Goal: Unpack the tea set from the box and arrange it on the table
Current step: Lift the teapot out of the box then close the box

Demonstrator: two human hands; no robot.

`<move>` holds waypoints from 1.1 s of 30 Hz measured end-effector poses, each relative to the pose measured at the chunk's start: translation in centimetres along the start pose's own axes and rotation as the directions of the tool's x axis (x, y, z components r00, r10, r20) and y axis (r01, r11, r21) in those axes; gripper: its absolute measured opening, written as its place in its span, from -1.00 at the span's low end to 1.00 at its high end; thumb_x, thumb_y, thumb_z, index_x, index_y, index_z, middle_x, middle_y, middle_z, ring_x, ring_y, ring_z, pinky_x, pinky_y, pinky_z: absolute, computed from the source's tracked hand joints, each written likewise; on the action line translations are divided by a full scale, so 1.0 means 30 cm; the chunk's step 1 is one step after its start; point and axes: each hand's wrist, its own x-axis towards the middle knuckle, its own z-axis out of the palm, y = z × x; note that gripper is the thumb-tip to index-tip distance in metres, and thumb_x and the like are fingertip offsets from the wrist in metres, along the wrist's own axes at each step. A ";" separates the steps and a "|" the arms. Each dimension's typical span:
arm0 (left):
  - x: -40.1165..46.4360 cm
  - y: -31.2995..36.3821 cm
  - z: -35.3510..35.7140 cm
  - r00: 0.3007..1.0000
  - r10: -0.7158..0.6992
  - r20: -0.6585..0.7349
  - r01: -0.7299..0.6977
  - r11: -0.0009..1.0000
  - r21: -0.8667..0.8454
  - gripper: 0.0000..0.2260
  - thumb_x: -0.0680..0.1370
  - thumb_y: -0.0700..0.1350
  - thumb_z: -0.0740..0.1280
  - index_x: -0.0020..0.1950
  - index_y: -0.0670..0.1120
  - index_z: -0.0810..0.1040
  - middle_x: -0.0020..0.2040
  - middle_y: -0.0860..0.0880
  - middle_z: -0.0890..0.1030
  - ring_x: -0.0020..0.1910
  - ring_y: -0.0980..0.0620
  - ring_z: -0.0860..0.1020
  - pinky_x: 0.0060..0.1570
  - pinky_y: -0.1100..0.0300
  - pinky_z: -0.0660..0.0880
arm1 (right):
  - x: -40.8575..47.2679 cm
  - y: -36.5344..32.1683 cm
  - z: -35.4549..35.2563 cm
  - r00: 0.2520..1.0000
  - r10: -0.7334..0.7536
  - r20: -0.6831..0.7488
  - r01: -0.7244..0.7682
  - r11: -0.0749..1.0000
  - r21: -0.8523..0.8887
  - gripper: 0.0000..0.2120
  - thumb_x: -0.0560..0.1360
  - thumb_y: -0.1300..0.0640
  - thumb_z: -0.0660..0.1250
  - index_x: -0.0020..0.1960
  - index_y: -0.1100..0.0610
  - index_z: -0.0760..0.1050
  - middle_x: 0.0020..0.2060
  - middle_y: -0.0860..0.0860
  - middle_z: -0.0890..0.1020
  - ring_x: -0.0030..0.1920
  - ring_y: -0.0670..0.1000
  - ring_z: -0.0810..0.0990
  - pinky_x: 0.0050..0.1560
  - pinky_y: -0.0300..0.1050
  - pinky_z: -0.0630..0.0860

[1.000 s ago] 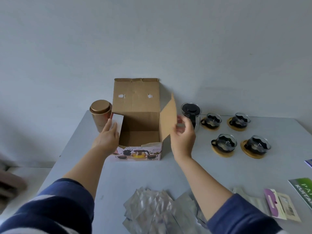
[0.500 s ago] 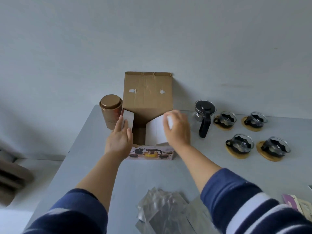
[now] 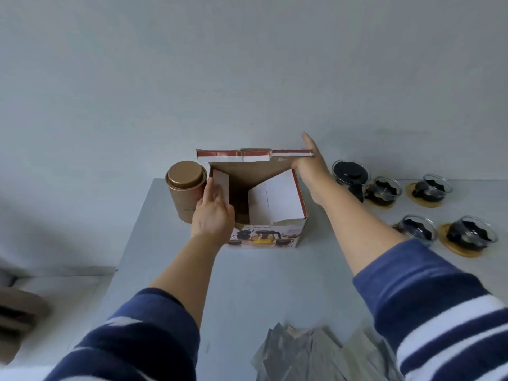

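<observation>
Right grip: your right hand (image 3: 309, 163) reaches to the far right corner of the box (image 3: 264, 204), fingers spread flat against the right end of the rear lid flap (image 3: 254, 155), which lies about level over the opening.
Left grip: your left hand (image 3: 213, 213) is open with fingers straight, pressed to the left side flap (image 3: 221, 187); it pinches nothing.
Box: it stands on the grey tabletop (image 3: 275, 284) near the far edge, printed front facing you, right side flap (image 3: 275, 199) folded inward.
Tin: a gold canister (image 3: 185, 198) stands just left of the box, touching your left fingers.
Teapot: a glass pot with a black lid (image 3: 350, 176) stands right of the box, partly behind your right forearm.
Cups: four glass cups (image 3: 428, 189) on wooden coasters sit farther right, in two rows.
Wrappers: silvery bags (image 3: 316, 353) lie at the near edge.
</observation>
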 end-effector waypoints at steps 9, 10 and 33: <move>0.102 0.045 0.004 0.973 -0.229 -0.018 0.115 0.554 -0.825 -0.60 0.63 -0.11 0.00 0.44 0.01 0.38 0.35 0.02 0.48 0.31 0.01 0.42 0.38 0.13 0.29 | -0.082 0.190 -0.065 0.989 -0.148 -0.012 0.144 0.975 -0.170 -0.52 0.55 0.22 0.25 0.42 -0.08 0.30 0.10 -0.11 0.48 0.01 -0.07 0.47 0.05 -0.23 0.36; 0.106 0.052 0.009 0.958 -0.285 -0.020 0.117 0.457 -0.882 -0.59 0.61 -0.15 0.00 0.42 0.03 0.41 0.33 0.03 0.50 0.31 0.01 0.43 0.39 0.11 0.31 | -0.075 0.202 -0.065 0.985 -0.171 -0.035 0.161 0.969 -0.189 -0.55 0.57 0.19 0.25 0.42 -0.07 0.31 0.19 -0.11 0.47 0.14 -0.09 0.45 0.10 -0.30 0.34; 0.226 0.101 0.044 0.990 -0.098 -0.103 0.099 0.995 -0.002 -0.55 0.62 0.16 0.13 0.47 0.03 0.32 0.42 0.00 0.25 0.14 -0.10 0.53 -0.23 0.08 0.45 | 0.017 0.357 -0.020 0.991 -0.080 -0.105 0.030 0.911 -0.412 -0.61 0.63 -0.04 0.11 0.44 -0.07 0.31 0.36 0.07 0.41 0.29 0.05 0.44 0.17 -0.18 0.36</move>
